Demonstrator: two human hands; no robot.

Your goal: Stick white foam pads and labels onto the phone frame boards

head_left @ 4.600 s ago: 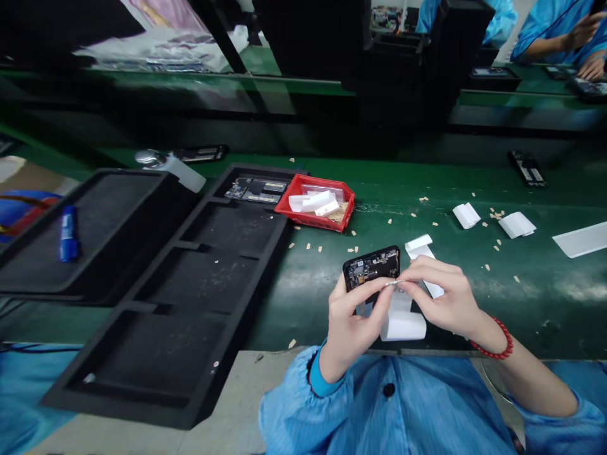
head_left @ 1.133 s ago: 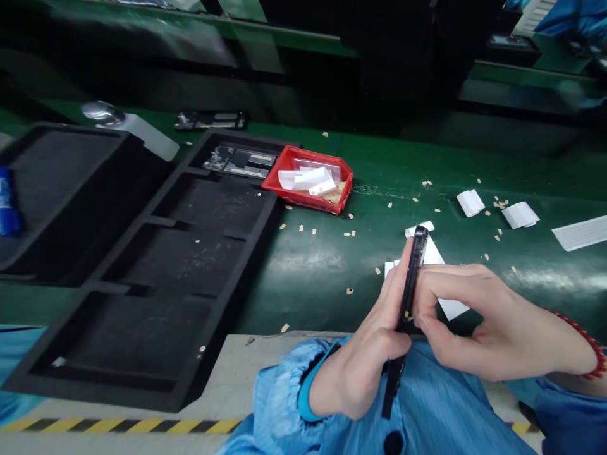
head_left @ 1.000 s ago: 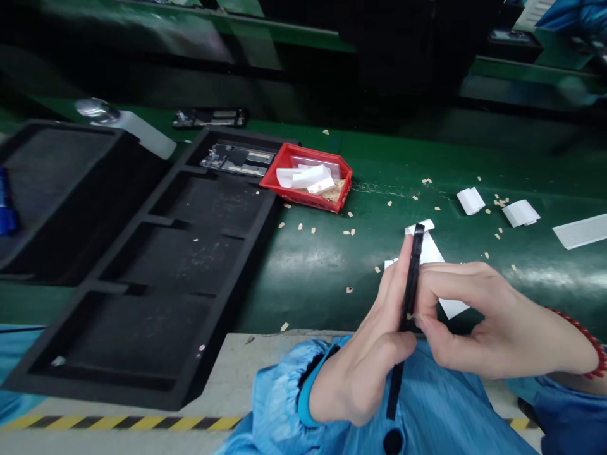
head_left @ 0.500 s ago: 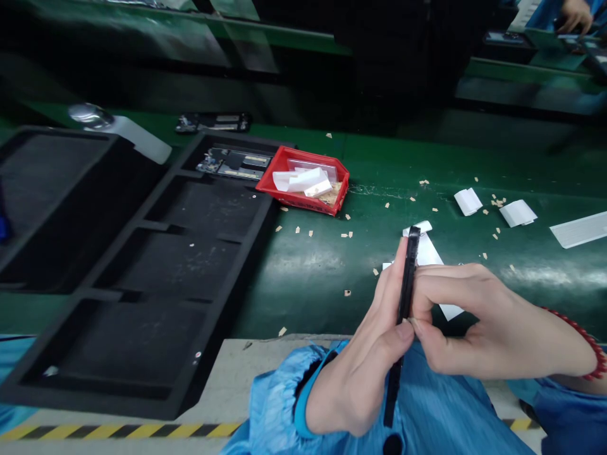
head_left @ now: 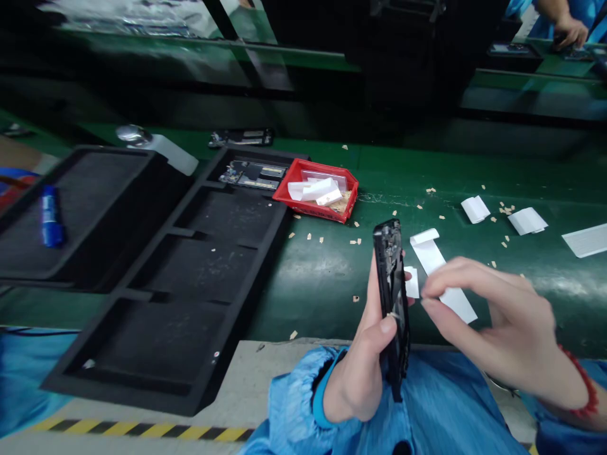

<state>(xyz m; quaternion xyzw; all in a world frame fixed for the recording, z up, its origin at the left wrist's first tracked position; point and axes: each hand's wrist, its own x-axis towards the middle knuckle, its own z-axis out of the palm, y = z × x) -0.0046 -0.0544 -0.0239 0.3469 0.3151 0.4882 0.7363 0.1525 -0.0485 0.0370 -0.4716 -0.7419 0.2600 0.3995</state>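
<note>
A black rectangular phone body with exposed circuitry [head_left: 391, 272] stands on edge, tilted, above the near edge of the green tabletop [head_left: 322, 297]. The left hand [head_left: 358, 379] clasps it, thumb against its left edge, fingers wrapped behind. The right hand [head_left: 507, 332] is apart, just right of it, thumb and forefinger tips almost meeting; whether they pinch anything, I cannot tell. Beyond lies a long white paper strip [head_left: 432, 258]; far left, a red plastic bin [head_left: 308, 210] touches a black compartmented tray [head_left: 190, 270].

No readable text, dark characters on red bin [head_left: 310, 210] — illegible, pale print on blue marker [head_left: 50, 218] — blurred
</note>
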